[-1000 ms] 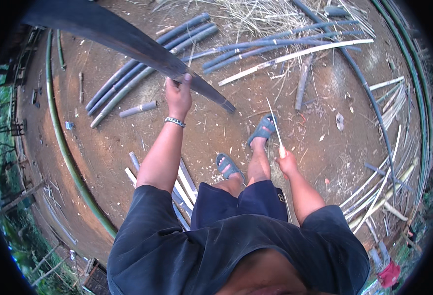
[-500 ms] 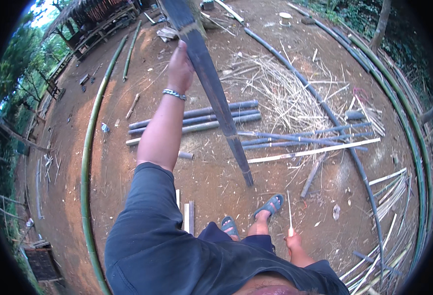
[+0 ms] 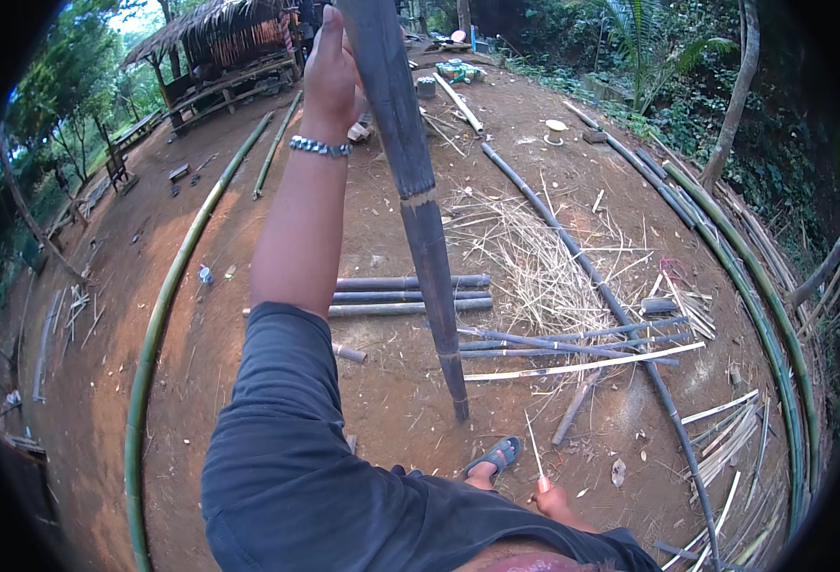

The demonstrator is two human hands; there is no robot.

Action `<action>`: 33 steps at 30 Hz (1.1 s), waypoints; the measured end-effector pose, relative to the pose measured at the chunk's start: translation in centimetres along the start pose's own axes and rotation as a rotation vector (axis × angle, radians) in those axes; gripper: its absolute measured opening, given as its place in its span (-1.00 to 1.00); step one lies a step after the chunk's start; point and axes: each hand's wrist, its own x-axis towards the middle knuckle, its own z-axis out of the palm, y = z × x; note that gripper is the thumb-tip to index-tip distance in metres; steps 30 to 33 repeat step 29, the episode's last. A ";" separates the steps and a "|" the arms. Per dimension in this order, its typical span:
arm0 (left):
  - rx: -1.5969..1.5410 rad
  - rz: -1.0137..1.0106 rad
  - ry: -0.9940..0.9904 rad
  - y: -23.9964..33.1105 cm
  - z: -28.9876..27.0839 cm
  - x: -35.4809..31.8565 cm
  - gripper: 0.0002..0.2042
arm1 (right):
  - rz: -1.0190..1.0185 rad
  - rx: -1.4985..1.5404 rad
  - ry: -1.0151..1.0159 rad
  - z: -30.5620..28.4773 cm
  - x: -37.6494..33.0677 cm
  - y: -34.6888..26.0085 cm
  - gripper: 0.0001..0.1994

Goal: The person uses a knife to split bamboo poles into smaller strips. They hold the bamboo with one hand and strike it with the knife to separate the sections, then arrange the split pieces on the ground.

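Note:
A thick dark bamboo pole (image 3: 427, 229) stands in front of me, tilted, its lower end at the dirt near my foot and its top beyond the upper edge. My left hand (image 3: 331, 81) grips it high up, with the thumb pointing up along its side and the other fingers hidden behind it. Low by my right side, my right hand (image 3: 552, 500) is closed round the light handle of a long knife (image 3: 534, 446). The narrow blade points away from me, seen nearly edge-on, apart from the pole.
Dark bamboo poles (image 3: 368, 310) lie across the dirt beyond the upright one. Right of them spreads a heap of pale bamboo strips (image 3: 544, 267), crossed by a long dark pole (image 3: 573, 248). A green bamboo pole (image 3: 158, 324) runs along the left. A thatched shelter (image 3: 225, 57) stands far left.
My left hand and the bamboo pole's upper part sit higher in the picture, and the pole looks steeper. The view has tilted up and shows more of the far ground. The knife stays in my right hand.

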 end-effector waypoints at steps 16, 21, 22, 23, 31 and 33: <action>-0.010 0.221 0.407 16.7 5.0 -4.1 -0.70 | 0.031 0.162 0.095 1.2 -7.4 4.7 -0.47; -0.146 0.390 0.193 22.2 3.0 -5.4 -0.75 | 0.033 0.195 0.097 1.1 -11.9 2.8 -0.51; -0.221 0.382 0.196 23.5 3.7 -5.9 -0.75 | 0.050 0.198 0.108 1.1 -12.6 2.7 -0.52; -0.304 0.372 0.200 24.3 4.4 -6.4 -0.74 | 0.061 0.209 0.097 1.1 -13.1 2.8 -0.52; -0.251 0.018 0.071 29.4 -2.7 -4.7 -0.66 | -0.079 0.192 0.081 0.6 -15.8 2.6 -0.59; -0.251 0.018 0.071 29.4 -2.7 -4.7 -0.66 | -0.079 0.192 0.081 0.6 -15.8 2.6 -0.59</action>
